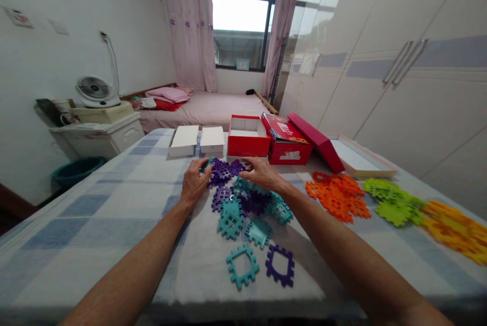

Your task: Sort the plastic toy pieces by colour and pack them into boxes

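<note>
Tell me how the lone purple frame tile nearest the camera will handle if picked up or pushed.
The purple frame tile is probably light: it is thin, with an open middle. It looks like stiff plastic, so it should keep its shape. Lying flat on the checked tablecloth, it should not roll; its notched edge may drag on the cloth when pushed.

Purple and teal tiles [243,199], blue-checked tablecloth [114,199]
</note>
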### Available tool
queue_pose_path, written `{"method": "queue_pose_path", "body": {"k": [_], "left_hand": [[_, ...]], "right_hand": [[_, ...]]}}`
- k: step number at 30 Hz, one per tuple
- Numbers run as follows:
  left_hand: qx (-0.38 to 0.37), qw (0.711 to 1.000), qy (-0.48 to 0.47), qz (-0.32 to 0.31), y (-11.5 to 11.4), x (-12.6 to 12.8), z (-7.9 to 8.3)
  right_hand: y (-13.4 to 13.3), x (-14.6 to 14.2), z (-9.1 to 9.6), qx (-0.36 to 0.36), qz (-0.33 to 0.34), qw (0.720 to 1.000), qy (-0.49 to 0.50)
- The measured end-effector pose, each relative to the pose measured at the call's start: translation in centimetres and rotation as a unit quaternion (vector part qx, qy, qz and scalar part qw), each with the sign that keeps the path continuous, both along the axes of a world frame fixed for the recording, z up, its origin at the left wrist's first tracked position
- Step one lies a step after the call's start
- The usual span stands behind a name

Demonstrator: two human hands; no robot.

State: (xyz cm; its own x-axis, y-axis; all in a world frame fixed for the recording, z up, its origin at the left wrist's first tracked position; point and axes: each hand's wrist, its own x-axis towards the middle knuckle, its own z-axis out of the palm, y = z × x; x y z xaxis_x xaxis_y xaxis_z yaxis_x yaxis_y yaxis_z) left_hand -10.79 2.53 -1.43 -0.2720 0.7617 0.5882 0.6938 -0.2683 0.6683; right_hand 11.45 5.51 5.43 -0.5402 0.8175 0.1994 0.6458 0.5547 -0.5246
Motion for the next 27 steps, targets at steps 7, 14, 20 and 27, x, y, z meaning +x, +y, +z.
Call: {"method": "queue_pose_path", "body": {"k": [7, 14, 20, 27], "left_hand": [[0.012, 1.000, 0.026, -0.009, -0.7, 0.6, 0.5], [0.006, 0.993, 0.086, -0.081, -1.3, 2.6, 0.9], [0.004, 0.989, 0.130, -0.071, -1.2, 2.4, 0.6], [0.015, 0.991, 0.114, -0.074, -1.2, 2.7, 1.2]], "right_hand": [[-1.0, 5.3, 0.5, 0.065, -0.040, 0.996, -0.042], [-3.9, 13.1, -1.0, -0.004, -0.052, 0.973, -0.226], [-4.8, 12.5, -1.7, 0.020, -0.083, 0.970, -0.226], [-4.1, 11.3, -0.1, 0.063, -0.112, 0.984, -0.124]]}}
